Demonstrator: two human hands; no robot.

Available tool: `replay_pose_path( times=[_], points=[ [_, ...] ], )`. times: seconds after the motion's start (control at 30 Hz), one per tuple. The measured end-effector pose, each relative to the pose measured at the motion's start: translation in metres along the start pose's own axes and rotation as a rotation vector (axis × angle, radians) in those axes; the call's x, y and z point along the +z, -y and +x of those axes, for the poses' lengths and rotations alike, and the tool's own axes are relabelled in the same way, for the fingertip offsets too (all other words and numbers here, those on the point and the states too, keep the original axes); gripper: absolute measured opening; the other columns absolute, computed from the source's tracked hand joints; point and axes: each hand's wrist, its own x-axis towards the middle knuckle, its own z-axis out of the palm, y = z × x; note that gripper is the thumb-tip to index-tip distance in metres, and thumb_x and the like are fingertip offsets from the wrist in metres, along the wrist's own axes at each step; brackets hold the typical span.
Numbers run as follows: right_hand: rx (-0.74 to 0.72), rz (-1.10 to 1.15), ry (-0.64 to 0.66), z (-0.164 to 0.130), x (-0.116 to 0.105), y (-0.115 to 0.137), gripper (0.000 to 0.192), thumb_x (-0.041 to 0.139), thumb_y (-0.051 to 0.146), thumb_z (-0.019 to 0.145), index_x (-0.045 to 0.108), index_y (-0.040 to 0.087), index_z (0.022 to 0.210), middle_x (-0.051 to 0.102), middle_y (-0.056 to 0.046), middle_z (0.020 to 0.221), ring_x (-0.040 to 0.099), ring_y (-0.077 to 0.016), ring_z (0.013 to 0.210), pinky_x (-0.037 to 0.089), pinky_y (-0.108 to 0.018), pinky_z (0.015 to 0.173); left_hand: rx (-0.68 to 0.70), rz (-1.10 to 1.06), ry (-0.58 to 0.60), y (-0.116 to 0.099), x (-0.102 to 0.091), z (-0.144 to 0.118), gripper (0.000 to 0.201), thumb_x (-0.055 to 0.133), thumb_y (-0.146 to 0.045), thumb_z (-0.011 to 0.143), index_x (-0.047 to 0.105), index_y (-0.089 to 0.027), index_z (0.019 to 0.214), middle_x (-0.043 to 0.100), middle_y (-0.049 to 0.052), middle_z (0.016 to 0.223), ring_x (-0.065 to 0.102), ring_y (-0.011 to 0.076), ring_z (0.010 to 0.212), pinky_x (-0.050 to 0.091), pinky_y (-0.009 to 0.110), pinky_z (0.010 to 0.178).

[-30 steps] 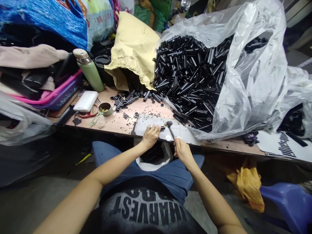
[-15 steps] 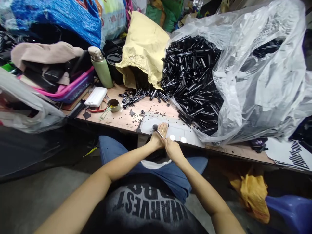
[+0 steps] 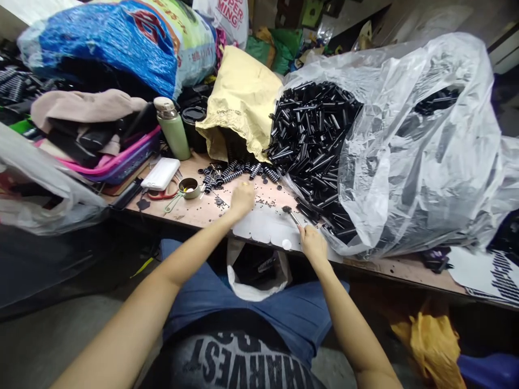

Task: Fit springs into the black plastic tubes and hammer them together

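My right hand [image 3: 313,246] has its grip clenched on a small hammer [image 3: 291,214], head resting on the white mat [image 3: 263,227]. My left hand [image 3: 242,200] reaches beyond the mat toward tiny black beads [image 3: 265,201]; whether its grip has closed I cannot tell. I judge them light, hard, prone to rolling: pinch by fingertips.

"HARVEST" upside down on dark shirt [image 3: 243,364]; "MING" on white bag [image 3: 229,16]
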Motion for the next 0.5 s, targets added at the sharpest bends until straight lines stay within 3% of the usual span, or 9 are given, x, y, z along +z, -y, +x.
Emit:
replay_pose_path(
  times=[0.07,0.13,0.2,0.33,0.43,0.5],
  points=[
    [-0.036,-0.012,-0.068,0.01,0.007,-0.001,0.039,0.034,0.044,0.098,0.059,0.016,0.089,0.064,-0.012,0.093,0.059,-0.0238,0.085,0.039,-0.031,0.068,-0.234,0.122,0.045,0.04,0.001,0.037,0.035,0.034,-0.024,0.096,0.054,-0.005,0.116,0.055,0.024,0.114,0.049,0.0323,0.104,0.042,0.042,0.082],
    [-0.112,0.034,-0.172,0.031,0.005,0.005,0.036,0.037,0.044,0.096,0.059,0.016,0.092,0.062,-0.012,0.094,0.055,-0.025,0.091,0.04,-0.032,0.075,-0.302,0.208,0.101,0.068,0.006,0.062,0.032,0.036,-0.024,0.095,0.057,-0.006,0.112,0.054,0.023,0.118,0.046,0.0337,0.11,0.039,0.043,0.089],
    [-0.197,0.117,-0.284,0.067,-0.006,0.019,0.033,0.04,0.042,0.095,0.059,0.015,0.1,0.061,-0.012,0.101,0.052,-0.0256,0.095,0.041,-0.034,0.081,-0.295,0.253,0.139,0.08,0.013,0.072,0.031,0.04,-0.025,0.094,0.058,-0.005,0.108,0.055,0.023,0.117,0.045,0.0345,0.111,0.037,0.044,0.091],
    [-0.262,0.174,-0.364,0.167,-0.039,0.062,0.031,0.04,0.029,0.094,0.056,0.011,0.114,0.058,-0.017,0.116,0.048,-0.0277,0.106,0.04,-0.038,0.089,-0.28,0.26,0.165,0.079,0.025,0.072,0.028,0.041,-0.023,0.093,0.058,-0.003,0.104,0.057,0.025,0.113,0.048,0.0354,0.109,0.037,0.044,0.09],
    [-0.354,0.099,-0.267,0.235,-0.064,0.092,0.036,0.031,0.01,0.092,0.058,0.011,0.115,0.057,-0.017,0.123,0.044,-0.0274,0.116,0.037,-0.041,0.093,-0.285,0.152,0.104,0.071,0.024,0.069,0.026,0.042,-0.026,0.094,0.057,-0.005,0.101,0.06,0.024,0.107,0.053,0.0345,0.105,0.039,0.043,0.089],
    [-0.406,0.091,-0.219,0.265,-0.077,0.104,0.035,0.035,0.005,0.088,0.064,0.013,0.106,0.063,-0.015,0.117,0.046,-0.026,0.116,0.033,-0.043,0.097,-0.31,-0.051,0.029,0.065,0.019,0.065,0.025,0.042,-0.031,0.095,0.055,-0.01,0.101,0.062,0.019,0.098,0.058,0.0299,0.097,0.042,0.04,0.084]
  ],
)
